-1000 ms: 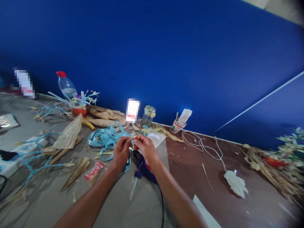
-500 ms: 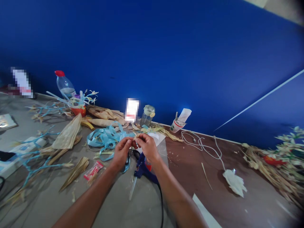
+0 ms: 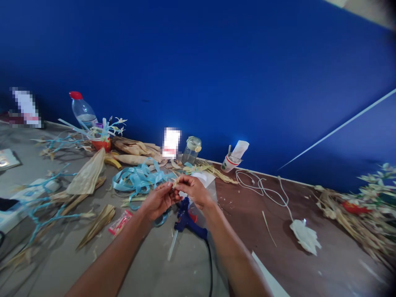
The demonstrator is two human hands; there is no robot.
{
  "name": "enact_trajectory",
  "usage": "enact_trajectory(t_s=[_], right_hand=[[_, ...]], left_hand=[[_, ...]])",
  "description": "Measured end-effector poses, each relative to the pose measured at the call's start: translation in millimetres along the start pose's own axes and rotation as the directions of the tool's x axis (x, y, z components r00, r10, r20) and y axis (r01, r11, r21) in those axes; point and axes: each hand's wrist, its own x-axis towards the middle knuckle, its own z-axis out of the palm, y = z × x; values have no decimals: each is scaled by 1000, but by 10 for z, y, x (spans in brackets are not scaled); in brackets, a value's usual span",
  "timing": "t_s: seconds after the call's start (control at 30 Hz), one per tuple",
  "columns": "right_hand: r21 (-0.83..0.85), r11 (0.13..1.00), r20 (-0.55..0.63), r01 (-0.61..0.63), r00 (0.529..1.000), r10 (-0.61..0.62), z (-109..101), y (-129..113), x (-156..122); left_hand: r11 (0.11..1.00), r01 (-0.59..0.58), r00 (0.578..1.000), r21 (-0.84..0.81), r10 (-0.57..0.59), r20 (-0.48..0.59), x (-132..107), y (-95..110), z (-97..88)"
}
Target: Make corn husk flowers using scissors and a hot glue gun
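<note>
Both my hands meet above the table, fingertips pinched together around a small pale piece of dried husk (image 3: 175, 182). My left hand (image 3: 158, 201) is closed at its lower end, palm partly turned up. My right hand (image 3: 195, 191) grips it from the other side with thumb and fingers. Most of the piece is hidden by the fingers. Just below lies a blue glue gun (image 3: 190, 226) with a clear glue stick (image 3: 173, 245) poking out of its back. Behind my left hand is a tangle of light-blue ribbon (image 3: 134, 178).
Dried husks (image 3: 97, 225), a red wrapper (image 3: 120, 221) and blue-wrapped stems (image 3: 40, 220) cover the left side. Along the blue wall stand a bottle (image 3: 83, 111), a glass jar (image 3: 192, 150) and a cup (image 3: 229, 163). A white cable (image 3: 262, 187) and a flower-shaped white piece (image 3: 305, 237) lie right.
My left hand has turned its palm further up and dropped slightly. My right hand has shifted a little to the right, with the pale piece still between the fingertips.
</note>
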Motion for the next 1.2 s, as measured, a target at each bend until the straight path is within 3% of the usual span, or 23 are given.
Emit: enact_trajectory(t_s=[0.23,0.6,0.77,0.93,1.07,1.2], right_hand=[[9,1000,53,-14,999,14,-16,36,11],[-68,995,-63,72,995,-76,-6,23,11],[-59,997,-5,57,998,-57,15,22,17],[-74,996,-103,59,992,-66,11,46,8],[-307,950,-133,47,987,-92,-94,112,-157],[-658,749,-171,-84,984,-40,-168,179,-489]], left_hand=[[999,23,998,40,-25,53,-50,31,32],[998,13,996,63,-18,87,-49,42,24],[999,11,996,43,-14,89,-65,39,21],[999,-44,996,18,42,81,-48,39,3],[996,-88,994,-12,89,66,-34,55,-4],[995,-97,994,-36,99,52,-26,59,-5]])
